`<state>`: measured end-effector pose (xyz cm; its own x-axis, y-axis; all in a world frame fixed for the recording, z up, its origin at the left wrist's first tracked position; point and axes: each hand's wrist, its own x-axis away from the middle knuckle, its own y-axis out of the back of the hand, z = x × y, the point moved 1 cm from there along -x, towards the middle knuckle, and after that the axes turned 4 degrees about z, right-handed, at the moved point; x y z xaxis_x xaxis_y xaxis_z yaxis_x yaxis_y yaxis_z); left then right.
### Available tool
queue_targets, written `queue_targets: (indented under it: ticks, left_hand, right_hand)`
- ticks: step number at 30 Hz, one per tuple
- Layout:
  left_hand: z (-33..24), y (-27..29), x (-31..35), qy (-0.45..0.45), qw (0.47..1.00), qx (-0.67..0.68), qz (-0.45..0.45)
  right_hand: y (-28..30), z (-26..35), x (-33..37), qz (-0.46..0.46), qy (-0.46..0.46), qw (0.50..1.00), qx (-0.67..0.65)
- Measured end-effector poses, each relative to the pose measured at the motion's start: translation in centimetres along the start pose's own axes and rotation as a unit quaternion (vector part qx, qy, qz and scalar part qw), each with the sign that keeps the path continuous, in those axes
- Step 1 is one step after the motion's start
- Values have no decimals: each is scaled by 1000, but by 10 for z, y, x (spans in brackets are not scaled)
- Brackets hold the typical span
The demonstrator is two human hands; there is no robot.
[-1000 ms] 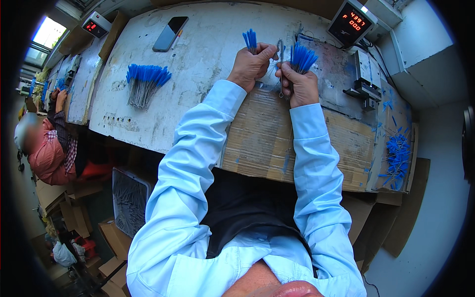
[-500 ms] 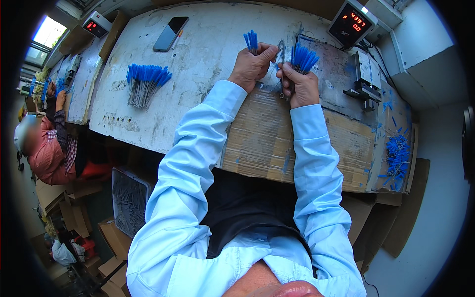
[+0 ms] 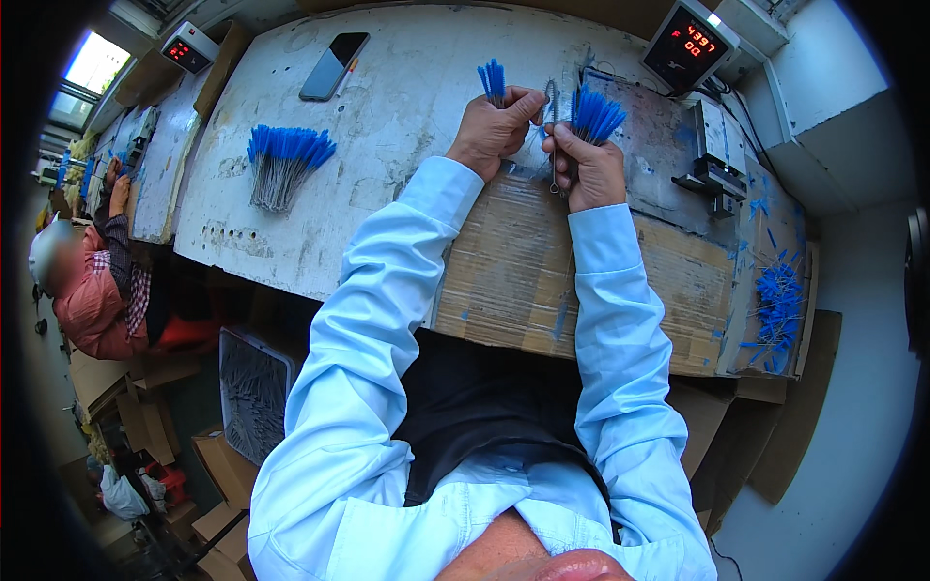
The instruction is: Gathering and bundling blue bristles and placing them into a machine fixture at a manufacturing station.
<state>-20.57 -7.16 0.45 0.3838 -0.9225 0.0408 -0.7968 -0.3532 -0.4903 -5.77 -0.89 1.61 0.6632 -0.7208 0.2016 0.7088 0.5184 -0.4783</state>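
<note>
My left hand (image 3: 497,134) is closed around a small bunch of blue-tipped wire brushes (image 3: 492,79), their bristles upward. Close beside it, my right hand (image 3: 593,174) grips a fuller bunch of blue wire brushes (image 3: 597,116). A single dark-bristled wire brush (image 3: 551,102) stands upright between the hands, by the right fingertips, its looped wire end pointing down. Both hands are above the far edge of a taped cardboard sheet (image 3: 513,261). The fingers hide most of the wire stems.
A fanned pile of blue brushes (image 3: 291,150) and a phone (image 3: 334,66) lie on the worktable (image 3: 387,116). At right are a digital display (image 3: 688,46), a metal fixture (image 3: 719,160) and loose brushes (image 3: 778,305). A wire-filled bin (image 3: 254,392) and a co-worker (image 3: 97,300) are at left.
My hands and both brush bunches stay almost in place. At far left, the co-worker's farther hand has shifted slightly.
</note>
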Motion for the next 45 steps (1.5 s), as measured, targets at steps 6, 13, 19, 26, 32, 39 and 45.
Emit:
queue_targets:
  ticks: [6,13,19,26,32,39,45]
  left_hand:
    - [-1,1,0,17,1000,11,2]
    - [1,5,-1,25,1000,4,17]
    - [0,0,-1,25,999,32,-25]
    - [-1,2,-1,19,1000,22,-5]
    - [-2,6,0,-4,999,28,19]
    - [-2,5,0,-23,999,43,15]
    - [-2,3,-1,-37,998,46,36]
  right_hand:
    - [-1,1,1,-10,-1,1000,6]
    - [0,0,0,-4,2,1000,6]
    - [-1,1,0,-7,5,1000,9]
    - [1,0,1,1,18,999,29]
    - [-2,1,2,-4,23,999,37]
    - [-2,2,1,6,17,999,30]
    - [-1,1,0,-9,41,999,28]
